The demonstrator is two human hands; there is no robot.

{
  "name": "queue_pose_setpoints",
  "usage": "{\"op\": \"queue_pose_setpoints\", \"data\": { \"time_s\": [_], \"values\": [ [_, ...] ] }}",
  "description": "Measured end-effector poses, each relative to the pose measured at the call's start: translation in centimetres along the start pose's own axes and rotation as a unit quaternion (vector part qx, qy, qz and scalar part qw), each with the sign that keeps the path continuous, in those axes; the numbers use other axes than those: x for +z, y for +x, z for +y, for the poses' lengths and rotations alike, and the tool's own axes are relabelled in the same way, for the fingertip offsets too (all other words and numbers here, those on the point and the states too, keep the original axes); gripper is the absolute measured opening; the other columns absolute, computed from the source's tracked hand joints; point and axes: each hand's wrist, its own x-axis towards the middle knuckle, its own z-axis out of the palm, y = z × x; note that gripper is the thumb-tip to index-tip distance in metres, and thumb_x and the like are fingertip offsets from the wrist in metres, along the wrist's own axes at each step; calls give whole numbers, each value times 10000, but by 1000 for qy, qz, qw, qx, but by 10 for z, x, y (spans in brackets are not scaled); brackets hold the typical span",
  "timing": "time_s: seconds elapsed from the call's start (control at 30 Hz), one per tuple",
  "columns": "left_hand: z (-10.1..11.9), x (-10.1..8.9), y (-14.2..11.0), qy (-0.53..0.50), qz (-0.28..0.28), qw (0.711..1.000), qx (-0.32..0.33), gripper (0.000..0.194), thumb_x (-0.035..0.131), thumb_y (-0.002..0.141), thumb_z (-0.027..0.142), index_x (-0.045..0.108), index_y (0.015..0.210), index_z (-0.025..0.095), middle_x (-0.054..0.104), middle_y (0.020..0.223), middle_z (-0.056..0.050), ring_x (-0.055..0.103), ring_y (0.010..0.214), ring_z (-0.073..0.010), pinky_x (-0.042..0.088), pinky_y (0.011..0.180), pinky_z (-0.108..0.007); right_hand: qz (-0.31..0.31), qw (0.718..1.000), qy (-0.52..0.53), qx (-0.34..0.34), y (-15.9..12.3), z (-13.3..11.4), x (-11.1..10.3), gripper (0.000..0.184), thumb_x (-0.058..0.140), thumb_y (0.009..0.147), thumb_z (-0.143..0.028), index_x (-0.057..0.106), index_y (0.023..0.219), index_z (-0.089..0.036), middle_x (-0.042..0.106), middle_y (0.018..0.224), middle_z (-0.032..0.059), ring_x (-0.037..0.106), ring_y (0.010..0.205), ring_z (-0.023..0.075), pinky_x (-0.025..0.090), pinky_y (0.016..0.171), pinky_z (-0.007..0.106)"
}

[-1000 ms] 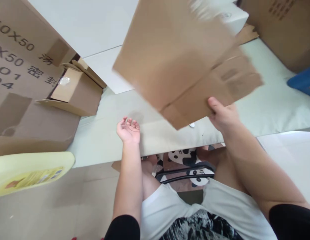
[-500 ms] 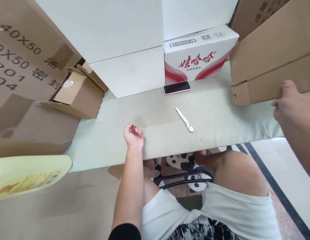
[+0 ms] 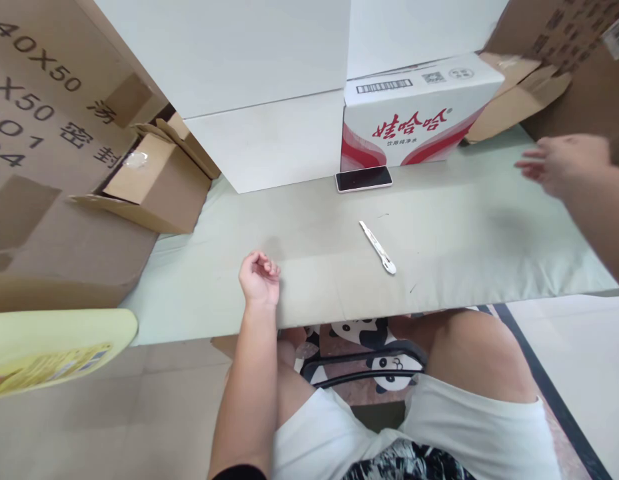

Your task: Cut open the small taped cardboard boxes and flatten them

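My left hand (image 3: 259, 278) rests on the pale green table top (image 3: 464, 247) near its front edge, fingers loosely curled and apart, holding nothing. My right hand (image 3: 559, 163) hovers at the far right with fingers stretched out and empty, close to a brown cardboard box (image 3: 579, 60) at the back right. A white utility knife (image 3: 378, 248) lies on the table between the hands. A phone (image 3: 364, 179) lies face up in front of a white and red drinks carton (image 3: 414, 117).
A large printed cardboard box (image 3: 49, 153) and a smaller open box (image 3: 154, 183) stand at the left. White panels (image 3: 249, 87) rise at the back. A yellow object (image 3: 54, 350) lies at the lower left. My knees and a panda-print mat (image 3: 369, 333) show below the table.
My right hand swung a flat cardboard box from over the table out to the right and let go of it; the hand is now empty. The left hand barely moved.
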Motion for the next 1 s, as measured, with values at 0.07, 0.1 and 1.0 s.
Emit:
{"op": "queue_pose_setpoints", "data": {
  "time_s": [0.07, 0.1, 1.0],
  "values": [
    [6, -2, 0, -4, -4, 1000, 2, 210, 640, 703, 264, 510, 559, 185, 384, 423, 63, 387, 354, -58, 278, 407, -185, -19, 999, -6, 48, -28, 18, 5, 176, 497, 942, -93, 439, 817, -203, 690, 1102, 221, 685, 701, 73, 488, 659, 291],
    [8, -3, -1, -6, -6, 1000, 2, 219, 642, 713, 268, 507, 562, 185, 383, 426, 63, 387, 355, -58, 278, 408, -184, -37, 997, -7, 65, -42, 25, 8, 175, 525, 933, -99, 462, 804, -199, 698, 1031, 166, 658, 646, 60, 492, 657, 284],
    [64, -47, -3, -209, 34, 977, 28, 226, 567, 788, 251, 458, 600, 189, 351, 477, 68, 359, 379, -54, 240, 437, -187, -492, 758, -152, -402, -331, -154, 313, 252, 592, 866, -230, 691, 1097, -205, 722, 1163, 107, 702, 979, 245, 540, 941, 414]
  ]
}}
